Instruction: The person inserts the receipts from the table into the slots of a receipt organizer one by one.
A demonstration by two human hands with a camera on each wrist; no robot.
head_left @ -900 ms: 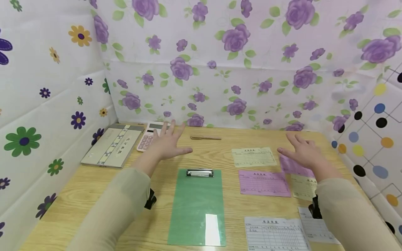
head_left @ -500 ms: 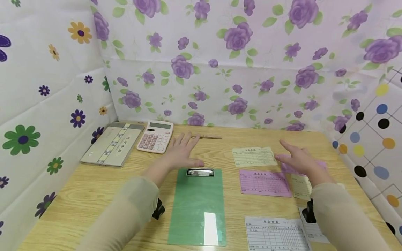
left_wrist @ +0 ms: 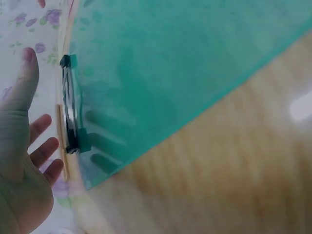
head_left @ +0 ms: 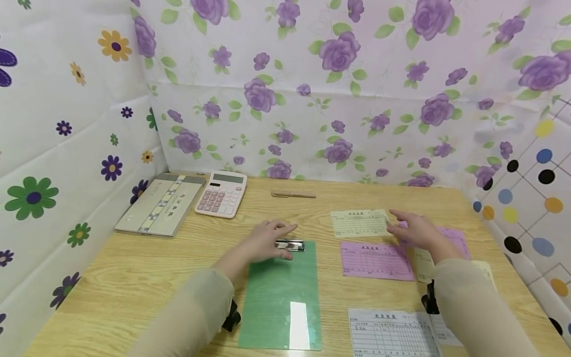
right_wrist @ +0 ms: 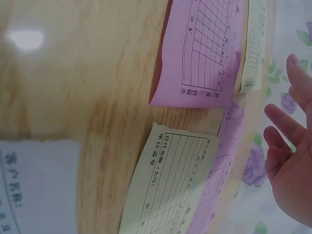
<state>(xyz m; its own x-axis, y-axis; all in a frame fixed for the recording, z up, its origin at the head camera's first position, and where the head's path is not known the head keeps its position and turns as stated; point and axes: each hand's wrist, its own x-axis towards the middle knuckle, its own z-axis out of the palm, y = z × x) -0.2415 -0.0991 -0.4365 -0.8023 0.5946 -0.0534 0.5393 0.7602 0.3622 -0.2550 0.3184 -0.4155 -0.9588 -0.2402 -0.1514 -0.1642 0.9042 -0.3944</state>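
A green translucent clipboard (head_left: 278,300) lies flat on the wooden table, its metal clip (head_left: 294,245) at the far end. My left hand (head_left: 263,243) hovers at that clip and covers part of it; in the left wrist view the hand (left_wrist: 24,161) has thumb and fingers extended, apart from the clip. On the right, my right hand (head_left: 417,232) hangs above the receipts with loose fingers, holding nothing. Nearest to it are a yellow receipt (head_left: 360,224), a pink receipt (head_left: 376,261) and another pink one (head_left: 456,239), partly hidden by the hand.
At the back left stand a pink and white calculator (head_left: 221,194) and a banded pack of ledger paper (head_left: 162,206). A brown pen (head_left: 294,194) lies near the rear edge. White receipts (head_left: 392,333) lie at front right. Patterned cloth (head_left: 303,134) encloses the table.
My left hand has come from beside the calculator, nearer and rightward, to the clipboard's clip, uncovering calculator and pen. My right hand has shifted a little left and nearer.
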